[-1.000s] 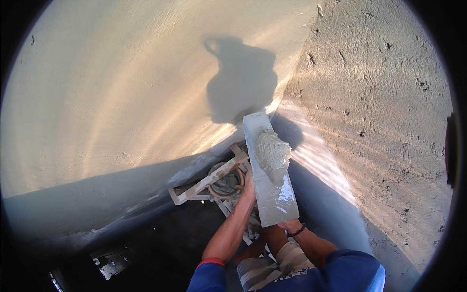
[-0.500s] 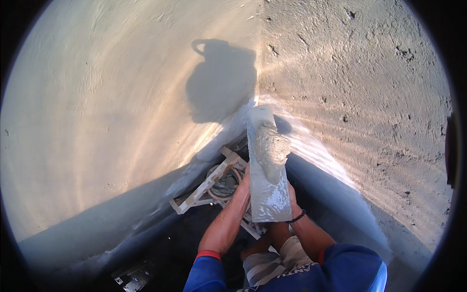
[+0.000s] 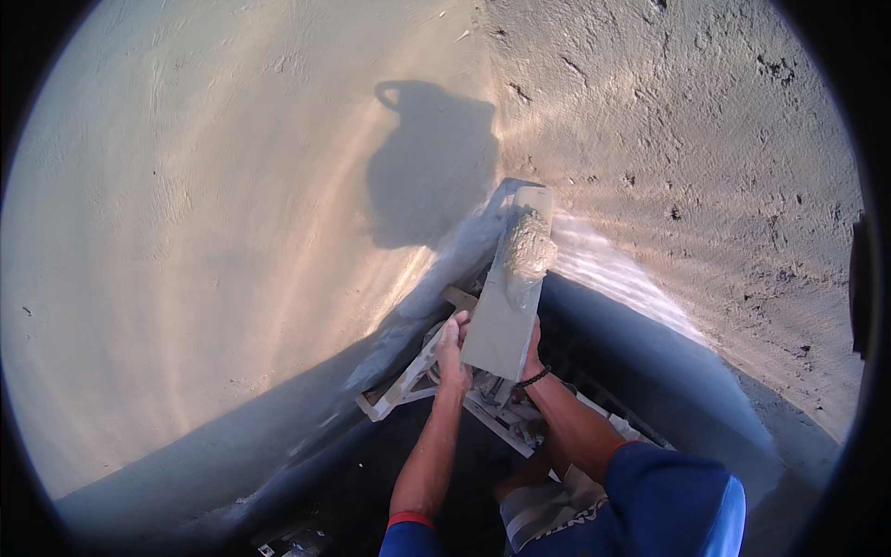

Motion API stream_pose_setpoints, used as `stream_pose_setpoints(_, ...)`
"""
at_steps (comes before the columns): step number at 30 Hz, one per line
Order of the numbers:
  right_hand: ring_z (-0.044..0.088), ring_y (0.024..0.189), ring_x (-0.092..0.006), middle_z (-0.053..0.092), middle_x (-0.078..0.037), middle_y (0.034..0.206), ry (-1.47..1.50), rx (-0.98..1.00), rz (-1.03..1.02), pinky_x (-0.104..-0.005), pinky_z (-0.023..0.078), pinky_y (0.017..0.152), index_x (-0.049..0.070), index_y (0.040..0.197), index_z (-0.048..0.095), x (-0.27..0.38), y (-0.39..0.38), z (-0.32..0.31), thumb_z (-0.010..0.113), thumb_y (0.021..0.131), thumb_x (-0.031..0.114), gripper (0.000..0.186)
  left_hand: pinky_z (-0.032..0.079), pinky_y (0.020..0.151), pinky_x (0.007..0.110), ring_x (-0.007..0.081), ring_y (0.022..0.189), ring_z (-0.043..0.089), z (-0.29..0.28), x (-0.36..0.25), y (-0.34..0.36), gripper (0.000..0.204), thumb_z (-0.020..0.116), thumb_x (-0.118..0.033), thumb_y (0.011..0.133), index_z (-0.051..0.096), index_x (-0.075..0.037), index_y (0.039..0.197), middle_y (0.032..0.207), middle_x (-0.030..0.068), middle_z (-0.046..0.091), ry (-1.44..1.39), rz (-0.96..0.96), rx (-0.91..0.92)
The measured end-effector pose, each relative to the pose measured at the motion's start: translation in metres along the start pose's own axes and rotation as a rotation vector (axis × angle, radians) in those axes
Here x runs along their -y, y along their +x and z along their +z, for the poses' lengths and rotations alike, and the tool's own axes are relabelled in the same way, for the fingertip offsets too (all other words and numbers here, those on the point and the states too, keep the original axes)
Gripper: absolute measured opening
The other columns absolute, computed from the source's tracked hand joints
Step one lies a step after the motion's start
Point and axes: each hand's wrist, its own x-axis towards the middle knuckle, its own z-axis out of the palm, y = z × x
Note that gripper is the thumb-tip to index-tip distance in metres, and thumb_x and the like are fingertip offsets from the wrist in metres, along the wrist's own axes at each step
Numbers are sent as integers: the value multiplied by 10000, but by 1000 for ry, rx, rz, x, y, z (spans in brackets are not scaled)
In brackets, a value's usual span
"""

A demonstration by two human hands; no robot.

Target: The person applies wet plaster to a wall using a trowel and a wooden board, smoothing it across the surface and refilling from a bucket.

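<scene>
A long flat plastering float point(image 3: 501, 325) tilts up toward the wall corner with its broad face toward me. A heap of wet grey plaster point(image 3: 530, 245) clings to its upper half. My right hand point(image 3: 534, 351) grips the float from behind its right edge; most of the fingers are hidden by the board. At the lower left edge is my left hand point(image 3: 453, 353), its visible fingers pointing upward and apart. Whether it touches the float cannot be made out.
A smooth plastered wall point(image 3: 232, 204) meets a rougher, pitted wall point(image 3: 687, 167) at the corner. Below stands a pale wooden frame point(image 3: 408, 376) like a stand, partly behind my arms. A head-shaped shadow point(image 3: 432, 167) falls on the left wall.
The float has swung from nearly upright to leaning right at its top, its lower end moving up. My left hand shows more clearly beside its edge. The plaster heap stays on the board.
</scene>
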Motion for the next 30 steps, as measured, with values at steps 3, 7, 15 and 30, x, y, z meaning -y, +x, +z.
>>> stream_pose_setpoints(3,659,884,-211,632,-108,1035,-124,-28,-251,-325,571,761,15,1210,526,-29,47,-6,370,1026,305,377,480,814,341,213,887,654,-55,22,-34,410,411,-361,1025,529,-39,1250,989,123,693,52,-89,-133)
stream_pose_setpoints(7,604,910,-212,606,-116,1072,-379,-284,-501,-333,518,804,-10,1195,519,-63,92,31,356,1036,394,464,485,772,334,220,823,666,-117,42,-89,371,398,-352,1026,542,-69,1219,959,116,694,83,-131,-227)
stream_pose_setpoints(15,560,985,-205,586,-104,1081,-380,-396,-568,-354,445,914,10,1144,547,-67,113,50,332,1027,422,479,495,752,332,234,817,673,-171,65,-154,335,414,-326,1021,542,-84,1216,947,116,687,110,-244,-422)
stream_pose_setpoints(30,423,383,-150,399,4,522,29,-382,-249,-301,371,353,137,888,536,-36,71,156,442,974,515,398,518,728,361,260,783,675,-170,40,-184,318,433,-323,1011,545,-92,1200,948,117,680,104,-248,-425)
